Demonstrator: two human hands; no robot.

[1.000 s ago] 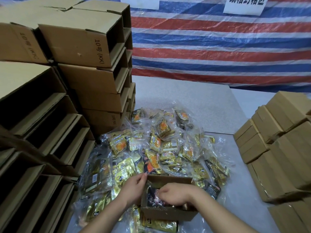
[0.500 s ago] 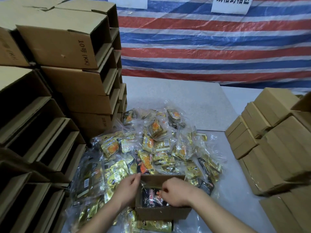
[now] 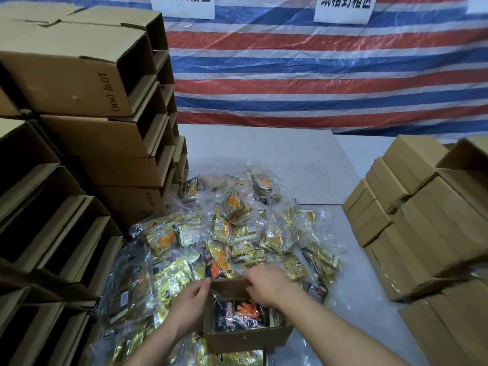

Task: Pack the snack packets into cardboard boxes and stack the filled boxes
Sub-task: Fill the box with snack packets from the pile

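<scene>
Left hand point(image 3: 190, 305) pinches the far-left edge of the open cardboard box point(image 3: 245, 339); right hand point(image 3: 266, 286) curls its fingers over the far flap. A dark packet point(image 3: 237, 314) lies inside the box, which sits at the near edge of the snack packet heap point(image 3: 232, 233). Empty boxes point(image 3: 79, 128) tower left, closed boxes point(image 3: 422, 220) stacked right, striped tarp point(image 3: 317, 75) behind.

This is a makeshift packing station, the sort set up in a warehouse corner. A red, white and blue striped tarp point(image 3: 317, 75) hangs as the back wall with paper zone signs point(image 3: 343, 7) pinned to it. Empty cartons point(image 3: 79, 75) tower on the left, closed boxes point(image 3: 422, 220) stack on the right, and bagged snack packets point(image 3: 232, 228) heap across the grey table point(image 3: 264, 154).
</scene>
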